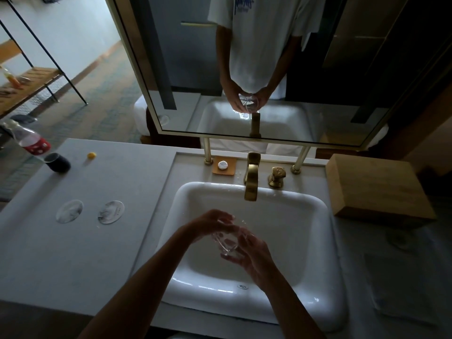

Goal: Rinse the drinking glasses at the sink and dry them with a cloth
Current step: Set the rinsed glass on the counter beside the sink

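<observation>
A clear drinking glass (226, 242) is tilted over the white sink basin (305, 216), held between both hands. My left hand (211, 222) wraps its upper far side. My right hand (252, 252) cups its lower near side. The brass faucet (252, 178) stands behind the basin, its spout a little beyond the glass; no stream of water is visible. A pale folded cloth (401, 287) lies flat on the counter to the right of the sink.
Two round coasters (69, 211) (111, 212) lie on the grey counter at left. Farther back stand a dark cup (57, 162), a tilted bottle (29, 139) and a small yellow object (91, 155). A wooden box (376, 189) sits right of the faucet. A mirror (244, 69) hangs behind.
</observation>
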The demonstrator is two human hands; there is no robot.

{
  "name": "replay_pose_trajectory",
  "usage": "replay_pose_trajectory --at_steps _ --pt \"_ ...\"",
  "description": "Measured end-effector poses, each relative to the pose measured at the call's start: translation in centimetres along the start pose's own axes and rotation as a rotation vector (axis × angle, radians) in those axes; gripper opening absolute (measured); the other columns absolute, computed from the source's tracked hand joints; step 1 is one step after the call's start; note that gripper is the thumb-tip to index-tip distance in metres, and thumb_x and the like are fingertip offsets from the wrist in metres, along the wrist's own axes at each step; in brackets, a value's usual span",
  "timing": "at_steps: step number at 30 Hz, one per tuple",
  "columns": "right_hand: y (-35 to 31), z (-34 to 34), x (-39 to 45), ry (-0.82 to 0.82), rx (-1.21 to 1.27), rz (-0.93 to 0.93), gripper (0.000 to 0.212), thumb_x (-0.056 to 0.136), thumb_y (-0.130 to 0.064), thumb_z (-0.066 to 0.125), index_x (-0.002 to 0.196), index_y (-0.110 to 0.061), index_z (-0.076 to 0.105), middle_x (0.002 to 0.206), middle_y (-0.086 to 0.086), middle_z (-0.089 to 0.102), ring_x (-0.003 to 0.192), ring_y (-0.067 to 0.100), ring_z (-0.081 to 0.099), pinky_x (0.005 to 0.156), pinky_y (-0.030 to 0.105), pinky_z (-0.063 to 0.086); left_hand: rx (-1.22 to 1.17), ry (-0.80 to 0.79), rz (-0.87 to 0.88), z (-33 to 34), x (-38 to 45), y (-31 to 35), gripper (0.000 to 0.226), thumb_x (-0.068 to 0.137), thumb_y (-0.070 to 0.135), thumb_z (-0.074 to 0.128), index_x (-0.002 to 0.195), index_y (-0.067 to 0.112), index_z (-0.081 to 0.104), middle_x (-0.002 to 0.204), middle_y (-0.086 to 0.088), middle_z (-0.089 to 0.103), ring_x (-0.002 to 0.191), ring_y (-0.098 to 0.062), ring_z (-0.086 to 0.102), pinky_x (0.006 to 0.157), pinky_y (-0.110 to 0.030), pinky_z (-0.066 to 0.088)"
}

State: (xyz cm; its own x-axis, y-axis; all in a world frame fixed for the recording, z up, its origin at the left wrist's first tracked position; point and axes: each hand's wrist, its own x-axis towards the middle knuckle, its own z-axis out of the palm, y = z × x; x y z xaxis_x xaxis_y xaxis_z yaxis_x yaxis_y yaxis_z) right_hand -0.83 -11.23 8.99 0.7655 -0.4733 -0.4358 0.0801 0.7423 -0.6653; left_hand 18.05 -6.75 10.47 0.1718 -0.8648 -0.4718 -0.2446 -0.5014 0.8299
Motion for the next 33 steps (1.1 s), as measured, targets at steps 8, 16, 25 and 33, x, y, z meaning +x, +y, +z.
replay_pose_trajectory --at_steps 8,16,25,33 --pt "0.5 -0.6 0.3 -0.001 0.062 0.026 0.035 0.102 -0.015 0.048 0.133 0.000 0.052 0.133 0.023 0.060 0.121 0.043 0.059 0.091 0.062 0.052 0.029 -0.069 0.008 0.2 0.2 1.2 0.031 0.095 0.027 0.066 0.111 0.001 0.070 0.098 -0.010 0.074 0.084 -0.013 0.068 0.078 -0.025 0.055" --pt "0.3 -0.3 0.2 0.009 0.144 0.066 0.049 0.092 -0.021 0.058 0.131 0.007 0.049 0.128 0.027 0.062 0.118 0.047 0.059 0.086 0.060 0.055 0.149 -0.107 -0.072 0.0 0.7 1.7 0.044 0.093 0.047 0.063 0.101 0.005 0.071 0.094 -0.010 0.071 0.082 -0.019 0.065 0.080 -0.041 0.051" --pt "0.1 -0.2 0.2 0.067 0.217 0.133 0.057 0.086 -0.031 0.063 0.128 0.006 0.050 0.124 0.028 0.063 0.109 0.046 0.065 0.080 0.053 0.058 0.177 -0.100 -0.247 0.4 1.5 2.7 0.059 0.089 0.059 0.062 0.114 0.006 0.070 0.111 -0.013 0.073 0.091 -0.024 0.067 0.071 -0.031 0.051" --pt "0.1 -0.6 0.5 0.148 0.275 0.265 0.065 0.086 -0.034 0.067 0.134 0.004 0.045 0.123 0.033 0.061 0.098 0.045 0.069 0.071 0.047 0.060 0.090 -0.131 -0.386 0.9 1.4 2.9 0.067 0.087 0.061 0.063 0.117 0.001 0.066 0.106 -0.015 0.072 0.102 -0.038 0.071 0.094 -0.053 0.057"
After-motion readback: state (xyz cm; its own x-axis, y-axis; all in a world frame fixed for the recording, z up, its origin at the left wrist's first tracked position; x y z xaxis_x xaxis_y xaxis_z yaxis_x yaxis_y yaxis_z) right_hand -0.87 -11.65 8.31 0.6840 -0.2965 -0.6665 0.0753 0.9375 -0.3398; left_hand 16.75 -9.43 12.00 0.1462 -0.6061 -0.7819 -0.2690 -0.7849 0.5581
